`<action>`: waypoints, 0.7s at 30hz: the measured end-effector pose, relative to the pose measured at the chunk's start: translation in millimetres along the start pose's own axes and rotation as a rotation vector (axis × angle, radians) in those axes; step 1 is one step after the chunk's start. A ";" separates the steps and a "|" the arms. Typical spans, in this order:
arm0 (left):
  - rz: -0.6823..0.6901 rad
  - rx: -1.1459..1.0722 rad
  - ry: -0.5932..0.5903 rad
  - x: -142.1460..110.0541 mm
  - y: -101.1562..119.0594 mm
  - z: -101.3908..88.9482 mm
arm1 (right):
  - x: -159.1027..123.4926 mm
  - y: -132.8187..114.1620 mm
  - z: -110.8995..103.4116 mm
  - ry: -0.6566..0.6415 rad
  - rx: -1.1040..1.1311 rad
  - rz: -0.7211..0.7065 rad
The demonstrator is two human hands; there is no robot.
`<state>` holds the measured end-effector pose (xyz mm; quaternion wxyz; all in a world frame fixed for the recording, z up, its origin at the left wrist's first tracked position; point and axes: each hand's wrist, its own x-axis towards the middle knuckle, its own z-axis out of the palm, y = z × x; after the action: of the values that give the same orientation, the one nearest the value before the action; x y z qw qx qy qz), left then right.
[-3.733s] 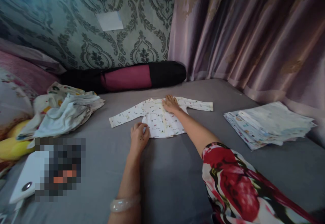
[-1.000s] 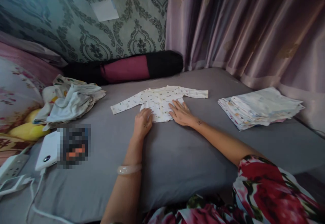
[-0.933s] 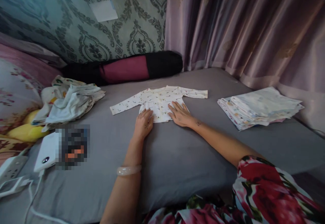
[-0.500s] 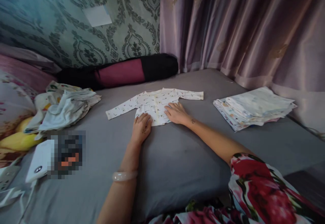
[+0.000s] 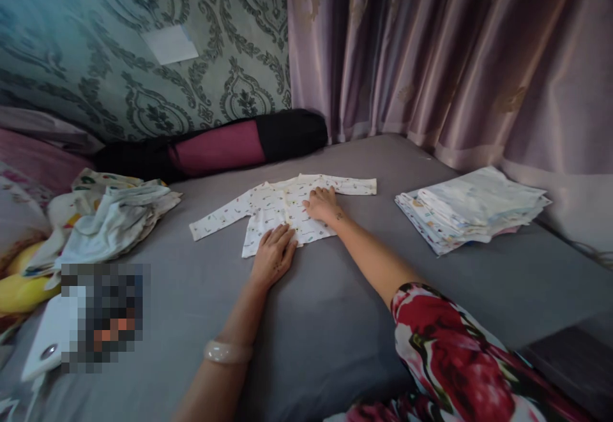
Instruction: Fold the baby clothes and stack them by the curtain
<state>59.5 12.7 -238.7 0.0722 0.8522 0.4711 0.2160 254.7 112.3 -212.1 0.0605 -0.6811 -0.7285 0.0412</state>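
Note:
A small white baby shirt (image 5: pixel 261 214) with a tiny print lies spread on the grey bed sheet (image 5: pixel 325 320), its long sleeves stretched to both sides. My left hand (image 5: pixel 275 253) rests flat on the lower hem near the middle, fingers out. Higher up, on the right side of the shirt's front, lies my right hand (image 5: pixel 323 206), its fingers spread on the cloth. Both hands press from above and grip nothing. They cover part of the shirt's front.
To the right sits a stack of folded white clothes (image 5: pixel 474 208). On the left are a loose pile of clothes (image 5: pixel 115 218), a yellow plush item (image 5: pixel 23 291) and a white device with a cable (image 5: pixel 48 339). A black and maroon long bag (image 5: pixel 215 147) lies along the wall.
My right hand has slid up the shirt toward the right shoulder. My left hand has shifted from the lower left hem toward the middle. The view has turned slightly.

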 end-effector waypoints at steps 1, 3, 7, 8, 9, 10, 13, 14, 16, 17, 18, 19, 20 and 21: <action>0.001 0.003 0.003 -0.1 -0.3 0.5 | 3.6 0.9 -3.1 0.013 0.017 0.016; 0.007 0.009 0.009 -0.6 -0.4 1.4 | 10.0 4.7 -6.6 0.051 0.067 0.079; 0.016 0.009 0.022 -1.5 -0.3 2.2 | 14.2 14.6 -2.9 0.080 0.161 0.252; 0.012 0.006 0.023 -1.5 -0.1 2.0 | 13.9 16.5 -0.7 0.078 0.179 0.277; 0.006 0.002 0.022 -1.3 0.1 1.5 | 13.5 18.2 1.5 0.079 0.196 0.293; -0.001 -0.003 0.020 -0.7 0.6 0.6 | 13.3 19.7 3.6 0.088 0.211 0.299; -0.024 -0.020 0.007 4.4 3.4 -4.8 | 16.2 25.7 8.4 0.120 0.272 0.295; -0.033 -0.020 -0.002 7.4 4.6 -7.4 | 18.6 28.5 9.4 0.123 0.312 0.288; -0.050 -0.013 -0.025 15.2 7.2 -13.1 | 24.9 35.8 10.6 0.129 0.460 0.269; -0.054 -0.005 -0.040 19.9 8.0 -15.7 | 28.5 40.2 10.8 0.144 0.570 0.268; -0.054 0.005 -0.053 24.9 8.4 -17.8 | 31.9 45.1 10.6 0.174 0.693 0.280; -0.048 0.015 -0.065 30.2 8.1 -19.3 | 34.9 50.8 10.0 0.224 0.813 0.306; -0.041 0.025 -0.078 35.5 7.1 -20.0 | 37.2 57.1 9.0 0.286 0.911 0.339; -0.035 0.035 -0.089 40.6 5.6 -19.9 | 38.6 64.3 7.5 0.354 0.974 0.370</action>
<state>73.9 41.9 -206.8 0.0819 0.8538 0.4858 0.1685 314.7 155.5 -227.5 0.4821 -0.6875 -0.4722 0.2683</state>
